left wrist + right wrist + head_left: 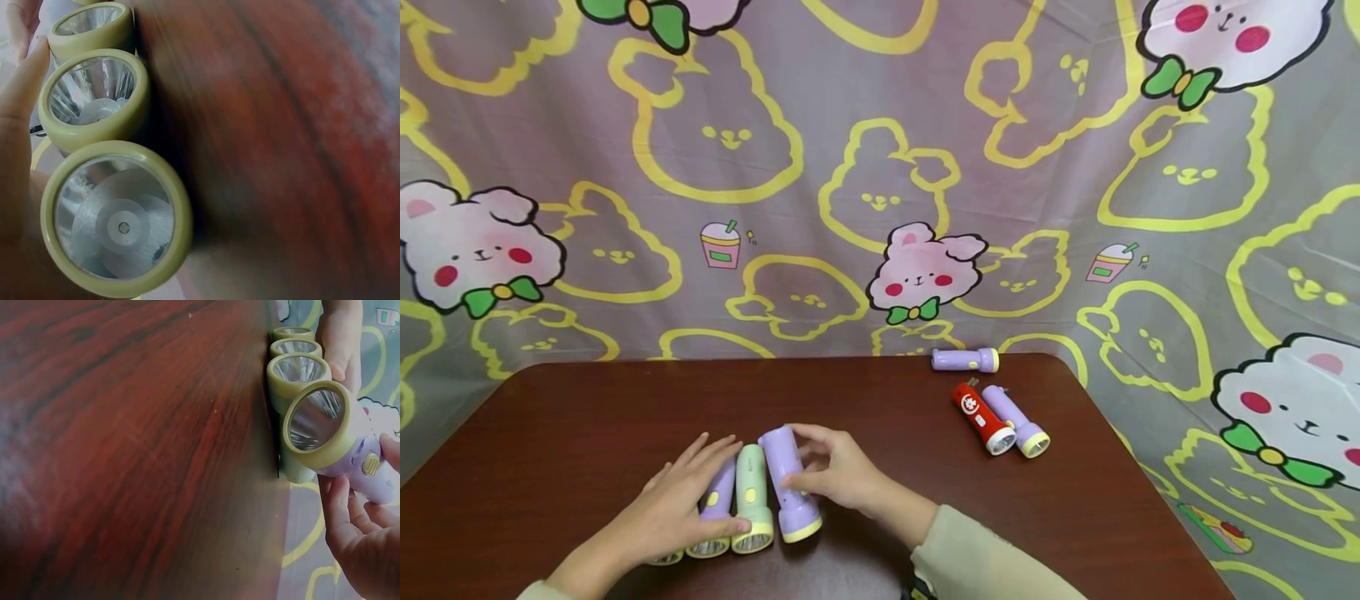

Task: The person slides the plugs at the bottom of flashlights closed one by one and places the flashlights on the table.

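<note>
My right hand [844, 473] grips a purple flashlight [787, 483] by its body, thumb on one side and fingers on the other. In the right wrist view this flashlight [369, 478] is tilted, its yellow-rimmed head beside the others. To its left a pale green flashlight [750, 487] lies in a row with another purple flashlight [718, 498] and one more, mostly hidden, of which a yellow rim [666, 559] shows. My left hand [662, 512] rests across this row with extended fingers, the thumb touching the green one near its head. All these lenses face me.
At the back right of the dark wooden table [880, 400] lie a red flashlight [981, 415] with prongs out, a purple flashlight [1009, 412] against it, and another purple flashlight [955, 361] by the far edge. A printed cloth [805, 233] hangs behind the table.
</note>
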`<state>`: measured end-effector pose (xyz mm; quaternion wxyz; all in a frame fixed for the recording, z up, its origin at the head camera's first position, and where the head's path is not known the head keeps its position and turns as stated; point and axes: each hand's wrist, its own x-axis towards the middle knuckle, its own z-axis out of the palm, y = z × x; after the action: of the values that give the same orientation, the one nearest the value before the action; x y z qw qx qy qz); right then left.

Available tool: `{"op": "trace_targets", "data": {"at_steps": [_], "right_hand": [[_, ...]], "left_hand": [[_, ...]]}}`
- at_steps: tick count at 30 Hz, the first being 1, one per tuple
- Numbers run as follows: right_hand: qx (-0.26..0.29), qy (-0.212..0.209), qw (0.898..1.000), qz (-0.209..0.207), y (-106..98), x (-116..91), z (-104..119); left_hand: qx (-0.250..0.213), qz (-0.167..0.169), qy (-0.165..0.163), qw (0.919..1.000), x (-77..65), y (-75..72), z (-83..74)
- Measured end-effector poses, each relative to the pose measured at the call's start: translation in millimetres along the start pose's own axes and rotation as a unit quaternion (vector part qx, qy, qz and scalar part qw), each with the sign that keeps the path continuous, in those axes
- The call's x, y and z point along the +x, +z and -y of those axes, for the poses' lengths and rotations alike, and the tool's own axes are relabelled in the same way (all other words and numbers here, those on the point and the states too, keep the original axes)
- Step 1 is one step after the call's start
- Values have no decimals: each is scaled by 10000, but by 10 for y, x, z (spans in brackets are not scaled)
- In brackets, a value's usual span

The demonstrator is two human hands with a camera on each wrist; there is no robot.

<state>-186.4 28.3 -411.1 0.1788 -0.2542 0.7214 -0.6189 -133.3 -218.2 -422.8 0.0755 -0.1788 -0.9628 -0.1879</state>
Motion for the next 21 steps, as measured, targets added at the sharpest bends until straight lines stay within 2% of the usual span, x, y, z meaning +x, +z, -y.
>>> {"op": "trace_targets", "data": {"at_steps": [15, 21], "right_hand": [[-807, 285, 9953, -451, 62, 76, -2], [-1249, 427, 9901, -467, 86, 125, -45]], "left_hand": [[-2, -5, 208, 9998, -11, 14, 34], [-35, 38, 228, 9997, -17, 22, 46]]}}
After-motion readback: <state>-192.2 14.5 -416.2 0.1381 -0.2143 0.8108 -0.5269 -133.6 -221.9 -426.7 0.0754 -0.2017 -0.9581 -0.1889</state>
